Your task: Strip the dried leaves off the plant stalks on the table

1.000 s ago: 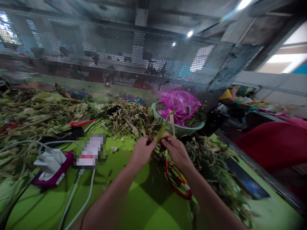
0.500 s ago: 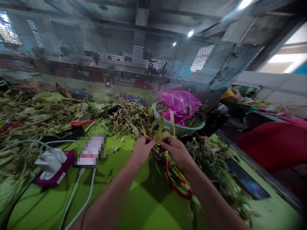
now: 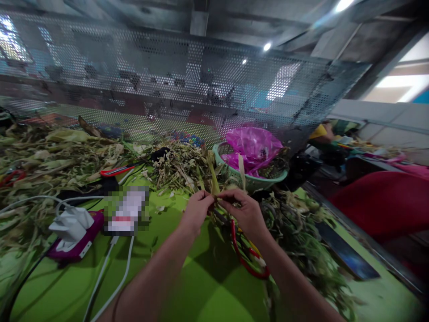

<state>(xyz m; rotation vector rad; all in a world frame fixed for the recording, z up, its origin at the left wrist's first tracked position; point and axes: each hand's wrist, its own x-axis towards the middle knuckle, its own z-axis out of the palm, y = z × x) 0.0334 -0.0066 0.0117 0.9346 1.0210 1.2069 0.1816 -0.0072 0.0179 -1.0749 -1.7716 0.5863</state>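
Note:
Both my hands meet over the green table, at a long yellowish dried leaf [image 3: 214, 178] that points up and away. My left hand [image 3: 196, 211] pinches its lower end between thumb and fingertips. Close beside it, my right hand [image 3: 244, 211] is also pinched at the leaf's base. Below my right hand lies a tool with looped red handles [image 3: 237, 250] and some yellow on it; my wrist partly hides it. Dry leaf scraps [image 3: 181, 163] are heaped just beyond my hands.
A pale green basket [image 3: 268, 182] holds a magenta plastic bag [image 3: 253, 147]. Withered stems [image 3: 301, 232] and a dark flat device [image 3: 348, 250] lie right. On the left are a blurred-out phone [image 3: 127, 210], a purple power strip [image 3: 90, 237], white cables and a red cutter [image 3: 116, 171].
The leaf has swung slightly left and stands narrower. My right hand has shifted a little left, closer to my left hand.

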